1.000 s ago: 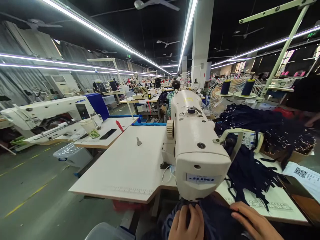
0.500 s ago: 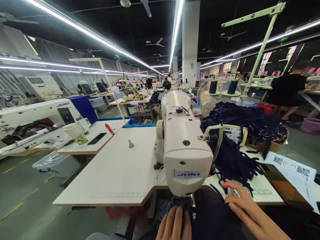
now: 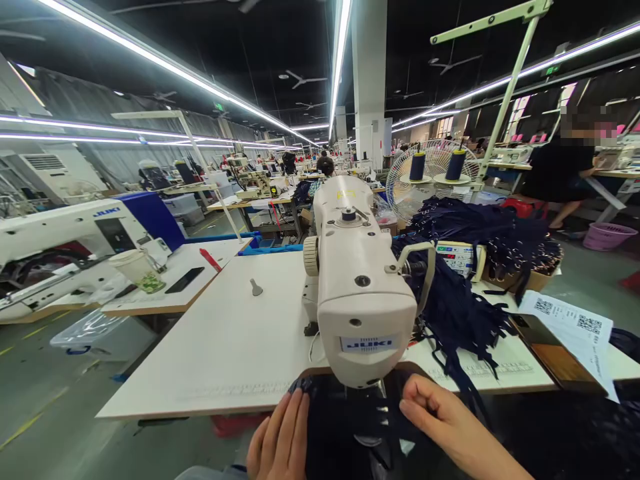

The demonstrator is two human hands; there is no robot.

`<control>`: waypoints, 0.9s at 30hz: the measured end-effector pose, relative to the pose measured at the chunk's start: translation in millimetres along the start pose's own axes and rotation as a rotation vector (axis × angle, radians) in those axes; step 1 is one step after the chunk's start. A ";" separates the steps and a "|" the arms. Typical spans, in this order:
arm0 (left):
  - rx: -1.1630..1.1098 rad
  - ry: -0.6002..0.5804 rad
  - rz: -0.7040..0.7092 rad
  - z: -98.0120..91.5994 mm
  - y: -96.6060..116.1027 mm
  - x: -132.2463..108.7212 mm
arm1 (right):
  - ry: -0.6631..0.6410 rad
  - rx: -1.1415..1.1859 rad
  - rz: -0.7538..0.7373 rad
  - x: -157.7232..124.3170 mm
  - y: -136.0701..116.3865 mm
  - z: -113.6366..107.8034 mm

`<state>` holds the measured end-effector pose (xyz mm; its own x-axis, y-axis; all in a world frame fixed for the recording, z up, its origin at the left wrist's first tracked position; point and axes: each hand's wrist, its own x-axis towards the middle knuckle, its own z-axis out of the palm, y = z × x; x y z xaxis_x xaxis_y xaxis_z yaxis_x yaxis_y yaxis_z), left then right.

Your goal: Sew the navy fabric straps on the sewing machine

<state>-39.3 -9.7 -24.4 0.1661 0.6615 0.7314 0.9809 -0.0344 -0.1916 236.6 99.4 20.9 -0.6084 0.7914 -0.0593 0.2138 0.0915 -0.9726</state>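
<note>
1. Under the head of a white sewing machine (image 3: 361, 280), at the near edge of a pale work table (image 3: 240, 333), a person's two bare hands press down on dark navy fabric (image 3: 350, 427) that lies beneath the needle end.
2. At lower left, the left hand (image 3: 280, 440) lies palm down on the cloth, fingers straight and close together, pointing up toward the machine; it grasps nothing, only flattening the fabric.
3. At lower right, the right hand (image 3: 445, 420) comes in from the side with its forearm running off the bottom edge, fingers curled and knuckles raised, fingertips resting on the cloth just beside the machine's base; whether any fold is pinched under them cannot be told.
4. Half a second ago the right hand lay farther right, fingers spread flat near the table edge; it now sits closer to the needle, curled. The left hand has slid slightly left, and the fabric between the hands shows more widely.
5. Behind the machine, a heap of navy strips (image 3: 460, 307) trails over the table, with two dark thread cones (image 3: 417, 167) and a fan (image 3: 430, 173) beyond, and printed sheets (image 3: 570, 327) at right.
</note>
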 end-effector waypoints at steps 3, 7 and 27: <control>-0.075 -0.043 -0.087 21.9 3.3 -4.9 | 0.054 -0.040 -0.031 6.8 -3.4 11.4; -0.054 -0.102 -0.148 44.4 24.0 -6.1 | 0.097 0.002 -0.042 20.1 2.8 25.5; -0.229 0.046 0.155 11.8 59.2 26.4 | 0.045 -0.308 -0.242 25.6 -4.6 9.6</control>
<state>21.9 14.6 -24.2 0.3148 0.6004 0.7351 0.9401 -0.3041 -0.1542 212.7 113.4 21.7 -0.6370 0.7496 0.1797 0.2920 0.4504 -0.8437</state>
